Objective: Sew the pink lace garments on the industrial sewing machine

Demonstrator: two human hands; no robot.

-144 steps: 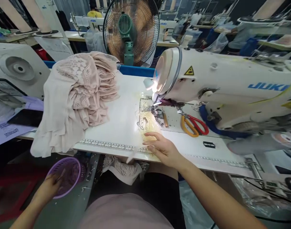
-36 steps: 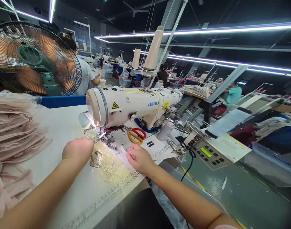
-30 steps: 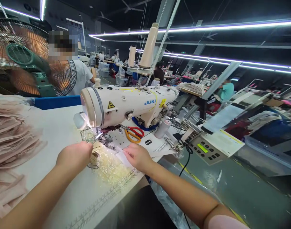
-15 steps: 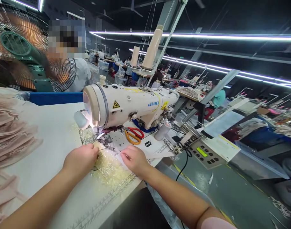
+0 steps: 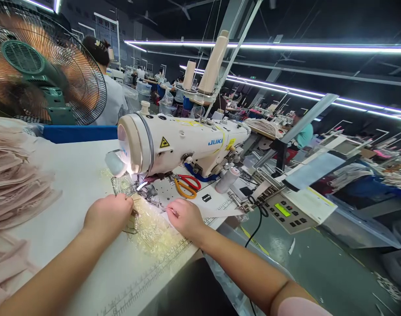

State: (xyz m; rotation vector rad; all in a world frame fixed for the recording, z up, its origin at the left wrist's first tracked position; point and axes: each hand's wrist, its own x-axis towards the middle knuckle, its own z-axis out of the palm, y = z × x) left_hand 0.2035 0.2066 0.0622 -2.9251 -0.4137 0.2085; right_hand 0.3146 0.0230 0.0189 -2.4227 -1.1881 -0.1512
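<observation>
My left hand [image 5: 109, 214] is closed just in front of the needle area of a white sewing machine [image 5: 174, 140]. A thin dark piece shows under its fingers, too small to name. To its right, my right hand [image 5: 186, 219] pinches a narrow pale strip [image 5: 165, 208] between thumb and fingers, near the metal guide at the presser foot [image 5: 148, 193]. Between my hands lies a crinkled, clear-yellowish film [image 5: 151, 228] on the table. Scissors [image 5: 186, 186] with one red and one orange handle rest on the machine bed beyond my right hand.
Pale pink fabric pieces [image 5: 19, 175] are piled on the left of the white table [image 5: 78, 175]. A grey thread cone [image 5: 227, 180] stands right of the scissors. A control box [image 5: 286, 210] and cable lie farther right. A large fan [image 5: 49, 74] and a seated person [image 5: 110, 98] are behind.
The view has shifted slightly, so the machine sits a little farther right. My left hand has drawn slightly away from my right hand, which keeps its pinch.
</observation>
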